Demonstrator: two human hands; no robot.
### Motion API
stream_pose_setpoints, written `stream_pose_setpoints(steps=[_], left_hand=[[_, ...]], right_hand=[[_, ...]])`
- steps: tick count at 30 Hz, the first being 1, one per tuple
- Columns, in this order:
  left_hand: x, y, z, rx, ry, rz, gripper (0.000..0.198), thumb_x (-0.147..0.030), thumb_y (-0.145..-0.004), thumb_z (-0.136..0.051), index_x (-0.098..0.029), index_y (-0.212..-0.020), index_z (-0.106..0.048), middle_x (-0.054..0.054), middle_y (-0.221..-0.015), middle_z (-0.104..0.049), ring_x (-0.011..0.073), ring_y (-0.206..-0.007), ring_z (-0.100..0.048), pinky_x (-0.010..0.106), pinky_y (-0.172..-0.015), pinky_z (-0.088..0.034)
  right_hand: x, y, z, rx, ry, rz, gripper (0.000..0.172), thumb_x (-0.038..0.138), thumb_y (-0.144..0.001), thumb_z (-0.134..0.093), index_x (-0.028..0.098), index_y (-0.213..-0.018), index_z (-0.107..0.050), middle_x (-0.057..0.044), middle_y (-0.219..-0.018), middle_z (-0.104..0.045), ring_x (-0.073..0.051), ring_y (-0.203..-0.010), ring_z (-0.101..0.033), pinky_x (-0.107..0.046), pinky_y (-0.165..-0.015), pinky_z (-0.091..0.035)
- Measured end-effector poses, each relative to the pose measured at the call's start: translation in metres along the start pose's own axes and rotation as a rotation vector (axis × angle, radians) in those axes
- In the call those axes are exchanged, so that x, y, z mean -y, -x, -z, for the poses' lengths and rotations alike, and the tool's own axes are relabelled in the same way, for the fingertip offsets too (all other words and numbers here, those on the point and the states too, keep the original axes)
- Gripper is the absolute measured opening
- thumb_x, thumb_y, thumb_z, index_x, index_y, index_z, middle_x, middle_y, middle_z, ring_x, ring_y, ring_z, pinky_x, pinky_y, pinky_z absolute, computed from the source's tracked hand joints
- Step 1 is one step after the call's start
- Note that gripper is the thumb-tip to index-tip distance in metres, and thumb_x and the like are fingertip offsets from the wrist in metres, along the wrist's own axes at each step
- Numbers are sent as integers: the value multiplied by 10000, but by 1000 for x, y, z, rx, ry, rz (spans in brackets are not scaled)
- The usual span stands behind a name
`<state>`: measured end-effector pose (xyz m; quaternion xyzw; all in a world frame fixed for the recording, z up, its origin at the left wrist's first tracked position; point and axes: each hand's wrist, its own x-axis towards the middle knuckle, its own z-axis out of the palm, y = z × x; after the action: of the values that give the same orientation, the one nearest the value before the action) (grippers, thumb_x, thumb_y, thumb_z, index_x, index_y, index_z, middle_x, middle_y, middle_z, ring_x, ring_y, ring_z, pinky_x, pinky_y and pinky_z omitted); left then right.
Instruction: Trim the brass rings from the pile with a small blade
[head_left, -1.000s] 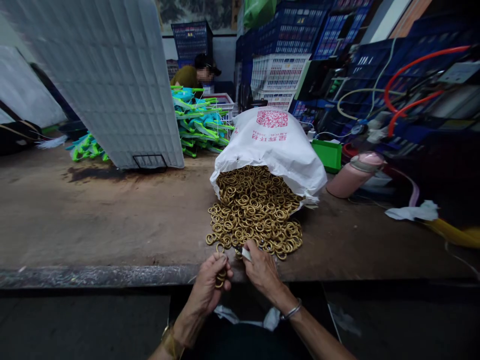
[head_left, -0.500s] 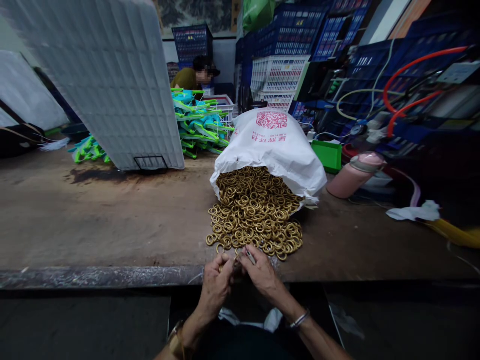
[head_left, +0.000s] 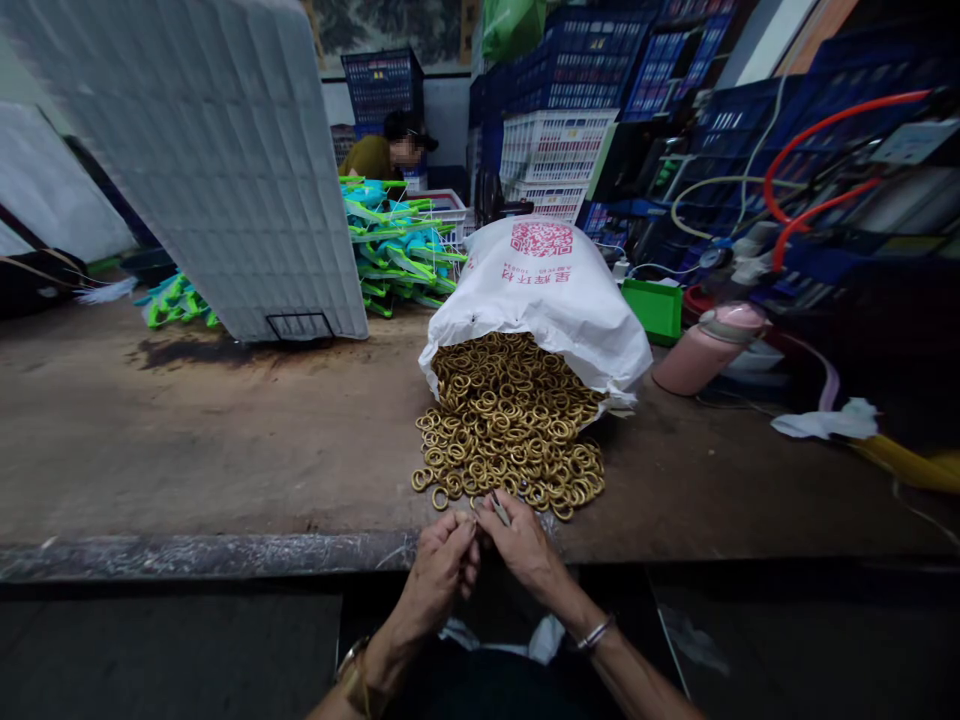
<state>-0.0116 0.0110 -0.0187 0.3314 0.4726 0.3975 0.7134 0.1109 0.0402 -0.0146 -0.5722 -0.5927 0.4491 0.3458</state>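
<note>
Just over the table's front edge, my left hand [head_left: 444, 562] has thumb and index finger pinched together; whatever lies between them is too small to make out. Close beside it, my right hand [head_left: 525, 545] is closed on a slim, pointed metal tool [head_left: 500, 511], mostly hidden by the fingers. The fingertips of both hands nearly meet. Directly beyond them, a heap of brass-coloured rings [head_left: 510, 440] spills from the mouth of a white woven sack [head_left: 555, 285] with red print, which lies on its side.
The wooden table [head_left: 262, 440] carries a tall pale padded panel [head_left: 225, 170] in a wire stand. Green and blue plastic pieces [head_left: 397, 245] are piled behind it. At right are a pink bottle [head_left: 709, 350], a green tray [head_left: 654, 310] and red hoses [head_left: 784, 160]. A person [head_left: 375, 155] bends near stacked crates [head_left: 559, 140].
My left hand has turned slightly and its fingers have shifted up towards the right fingertips. A ring seen in its fingers before no longer shows. The right hand stays almost in place.
</note>
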Motion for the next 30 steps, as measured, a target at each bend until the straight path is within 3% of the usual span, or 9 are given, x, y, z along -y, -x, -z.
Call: stream_pose_setpoints(steps=[5, 9, 12, 17, 23, 27, 30], left_hand=[[-1, 1, 0, -36, -14, -26, 317, -493, -741, -514, -179, -724, -472, -74, -527, -438, 24, -363, -339, 139, -349, -244], [-8, 3, -1, -42, -84, -52, 329, -501, -747, -495, -175, -718, -474, -62, -545, -454, 32, -372, -357, 139, -340, -267], [-11, 3, 0, -61, -132, -104, 322, -489, -747, -499, -173, -696, -466, -56, -547, -465, 35, -375, -369, 140, -343, -285], [-7, -1, 3, -50, -172, -179, 324, -485, -725, -528, -174, -665, -463, -57, -526, -463, 40, -380, -384, 145, -353, -287], [-8, 6, 3, -33, -155, -91, 320, -484, -736, -520, -174, -680, -466, -61, -524, -455, 34, -366, -370, 135, -335, -273], [-13, 17, 1, 68, -37, 10, 299, -471, -739, -535, -176, -749, -487, -59, -542, -479, 31, -366, -383, 130, -332, -266], [-12, 20, 1, 69, 77, 1, 298, -459, -729, -556, -167, -731, -496, -42, -569, -512, 31, -368, -387, 139, -327, -262]], right_hand=[[-10, -5, -2, -14, -6, 3, 220, 354, -771, -391, 199, -615, -409, 51, -563, -407, -99, -532, -374, -211, -516, -315], [-12, -2, 1, -36, 170, 88, 218, 305, -786, -374, 200, -601, -418, 40, -546, -427, -104, -524, -386, -208, -508, -301], [-9, 6, 4, 48, 347, 201, 135, 176, -760, -372, 198, -745, -505, 16, -616, -525, -115, -570, -457, -208, -541, -299], [-6, 14, 5, 160, 588, 228, 307, 58, -671, -364, 198, -903, -507, -4, -668, -590, -131, -597, -517, -219, -545, -269], [-6, 9, 6, 139, 763, 170, 311, 31, -654, -376, 182, -897, -498, -23, -682, -610, -135, -586, -518, -239, -528, -227], [-11, 3, 11, 40, 843, 92, 286, 23, -671, -381, 172, -888, -493, -26, -653, -598, -130, -555, -498, -243, -518, -206], [-12, 0, 10, -21, 801, 133, 287, 13, -648, -389, 177, -859, -492, -14, -640, -587, -125, -563, -496, -234, -530, -221]])
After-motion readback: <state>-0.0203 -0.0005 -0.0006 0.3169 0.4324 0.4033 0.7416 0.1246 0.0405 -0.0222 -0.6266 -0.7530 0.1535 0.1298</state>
